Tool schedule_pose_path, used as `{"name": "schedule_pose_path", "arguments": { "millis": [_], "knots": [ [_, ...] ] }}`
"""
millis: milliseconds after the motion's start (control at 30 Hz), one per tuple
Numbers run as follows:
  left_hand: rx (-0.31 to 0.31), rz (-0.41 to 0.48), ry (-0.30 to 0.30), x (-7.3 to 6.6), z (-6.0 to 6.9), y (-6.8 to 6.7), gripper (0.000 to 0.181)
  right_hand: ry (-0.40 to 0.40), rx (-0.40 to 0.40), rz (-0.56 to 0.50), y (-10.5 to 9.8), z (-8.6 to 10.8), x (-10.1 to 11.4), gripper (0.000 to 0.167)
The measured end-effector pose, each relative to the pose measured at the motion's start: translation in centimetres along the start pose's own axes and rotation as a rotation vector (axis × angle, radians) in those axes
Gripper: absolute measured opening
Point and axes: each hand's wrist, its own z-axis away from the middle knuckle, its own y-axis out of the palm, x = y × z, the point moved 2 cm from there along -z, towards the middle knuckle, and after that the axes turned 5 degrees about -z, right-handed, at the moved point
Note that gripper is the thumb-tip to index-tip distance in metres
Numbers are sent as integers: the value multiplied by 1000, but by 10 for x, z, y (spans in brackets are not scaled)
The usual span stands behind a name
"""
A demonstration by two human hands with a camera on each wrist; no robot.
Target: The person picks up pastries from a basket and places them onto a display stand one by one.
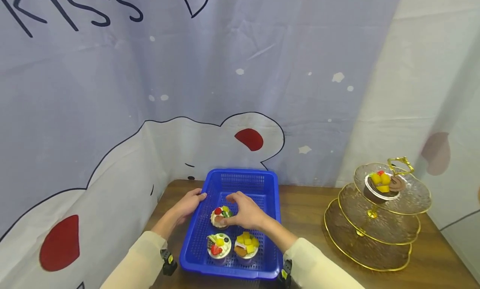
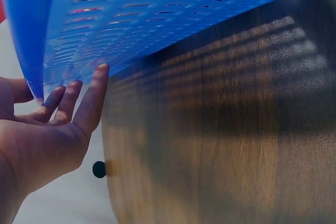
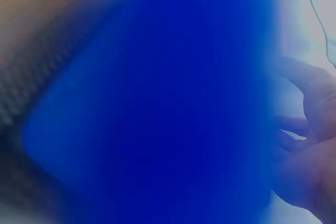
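In the head view a blue plastic basket (image 1: 276, 201) sits on the wooden table with three fruit-topped dessert cups in it. My left hand (image 1: 188, 205) grips the basket's left rim; the left wrist view shows the thumb over the rim and fingers against the slotted wall (image 2: 131, 24). Over the basket my right hand (image 1: 247, 212) has thumb and fingers spread and curved beside the far cupcake (image 1: 217, 217). Contact with it is unclear. Nearer lie a strawberry-and-kiwi cup (image 1: 219, 246) and a yellow-cube-topped cup (image 1: 246, 245). Blue plastic blocks most of the right wrist view.
A three-tier glass stand with gold edges (image 1: 369, 255) stands to the right on the wooden table (image 1: 303, 218). Its top tier holds a dark dessert cup (image 1: 381, 184) with yellow fruit. A printed curtain (image 1: 195, 80) hangs close behind the table.
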Motion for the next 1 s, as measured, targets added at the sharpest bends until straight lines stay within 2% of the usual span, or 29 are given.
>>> {"name": "schedule_pose_path", "arguments": {
  "millis": [200,367,500,800,1000],
  "knots": [
    [-1,1,-3,0,-1,-1,36,-41,68,34,-19,-11,7,73],
    [4,-9,6,2,-3,-1,37,-44,72,13,-26,-22,12,70],
    [-1,-21,9,2,-2,-1,37,-51,71,11,-20,-30,8,72],
    [8,-15,29,1,-1,-2,37,1,150,35,3,-43,-12,83],
    [-3,-24,26,2,1,-2,38,21,209,58,17,-46,-21,79]
  ]
}}
